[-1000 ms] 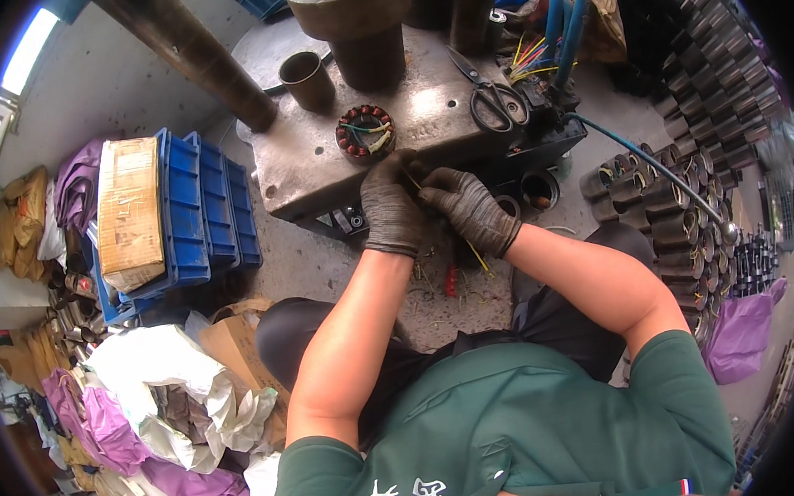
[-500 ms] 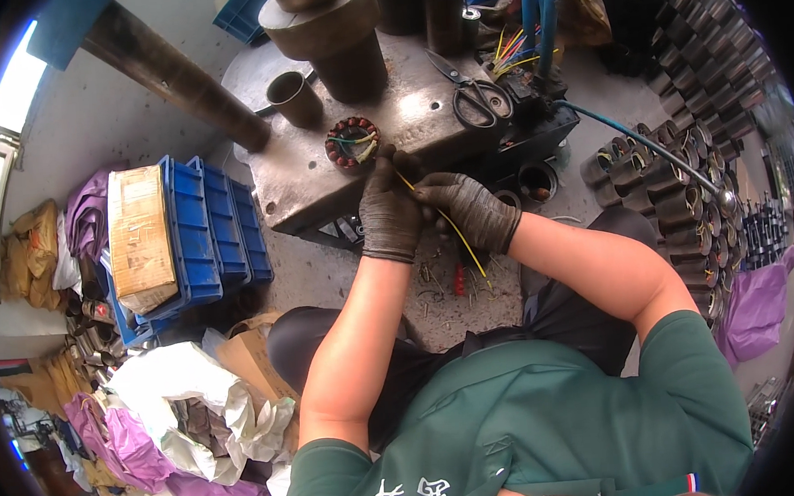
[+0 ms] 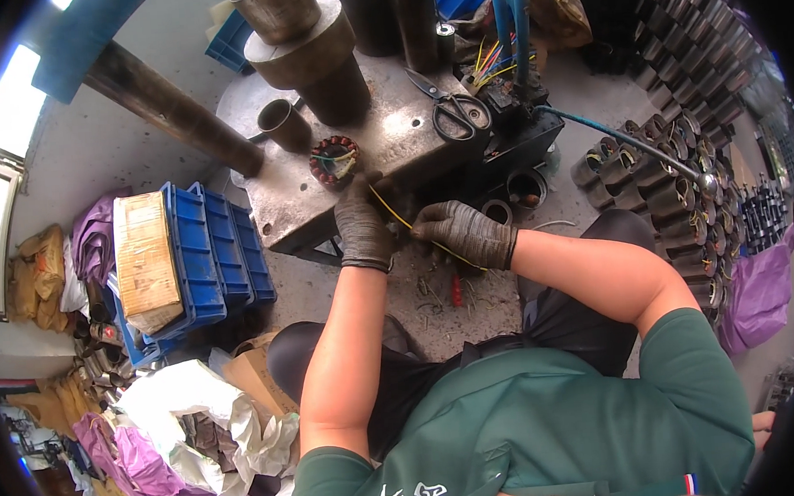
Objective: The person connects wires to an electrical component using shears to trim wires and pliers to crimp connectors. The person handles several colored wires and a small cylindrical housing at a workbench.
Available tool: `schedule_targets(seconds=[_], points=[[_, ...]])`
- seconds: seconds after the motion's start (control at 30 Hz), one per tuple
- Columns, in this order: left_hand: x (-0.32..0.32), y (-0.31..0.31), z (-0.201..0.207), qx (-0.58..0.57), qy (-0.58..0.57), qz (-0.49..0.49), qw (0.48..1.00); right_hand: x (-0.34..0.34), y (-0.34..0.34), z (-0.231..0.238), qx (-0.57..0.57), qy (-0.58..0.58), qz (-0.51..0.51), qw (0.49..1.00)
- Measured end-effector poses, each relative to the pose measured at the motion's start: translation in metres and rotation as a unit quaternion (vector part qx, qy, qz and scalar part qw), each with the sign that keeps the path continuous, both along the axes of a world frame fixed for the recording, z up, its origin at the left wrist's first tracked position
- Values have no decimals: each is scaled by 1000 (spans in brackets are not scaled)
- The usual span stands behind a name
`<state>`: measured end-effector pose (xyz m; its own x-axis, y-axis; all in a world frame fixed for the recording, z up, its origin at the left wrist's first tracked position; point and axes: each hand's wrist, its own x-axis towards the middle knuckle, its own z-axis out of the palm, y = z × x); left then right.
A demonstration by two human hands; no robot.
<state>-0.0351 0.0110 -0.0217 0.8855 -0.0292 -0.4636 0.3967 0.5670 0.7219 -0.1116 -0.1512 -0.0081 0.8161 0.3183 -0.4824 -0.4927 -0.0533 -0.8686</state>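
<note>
A thin yellow wire sleeve (image 3: 389, 207) runs slantwise between my gloved hands, its tail continuing past the right one. My left hand (image 3: 363, 227) is closed at the upper end of the sleeve, beside the table's front edge; its fingertips are dark and partly hidden. Lower and to the right, my right hand (image 3: 464, 232) pinches the sleeve between thumb and fingers. Just beyond my left hand, a ring-shaped stator coil (image 3: 334, 159) with dark red windings and pale green and yellow leads lies on the metal table (image 3: 289, 200).
Black-handled scissors (image 3: 454, 110) and a short metal cylinder (image 3: 285, 126) rest on the table. A heavy press column (image 3: 333, 88) rises behind. Blue crates (image 3: 207, 260) stand at left, metal housings (image 3: 661, 177) at right. Something red (image 3: 457, 290) lies on the floor among scraps.
My hands have drawn apart, the right one now farther down the yellow sleeve, leaving a longer stretch of it showing between them. The whole view has shifted slightly.
</note>
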Motion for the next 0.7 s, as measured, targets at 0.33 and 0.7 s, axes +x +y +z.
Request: schedule_targets(seconds=[0.33,0.7], points=[[1,0,4,-217,53,32,974,-23,-10,3,-40,-24,130,990],[-2,-13,0,-201,25,89,975,-39,-41,-10,-60,-17,172,983]])
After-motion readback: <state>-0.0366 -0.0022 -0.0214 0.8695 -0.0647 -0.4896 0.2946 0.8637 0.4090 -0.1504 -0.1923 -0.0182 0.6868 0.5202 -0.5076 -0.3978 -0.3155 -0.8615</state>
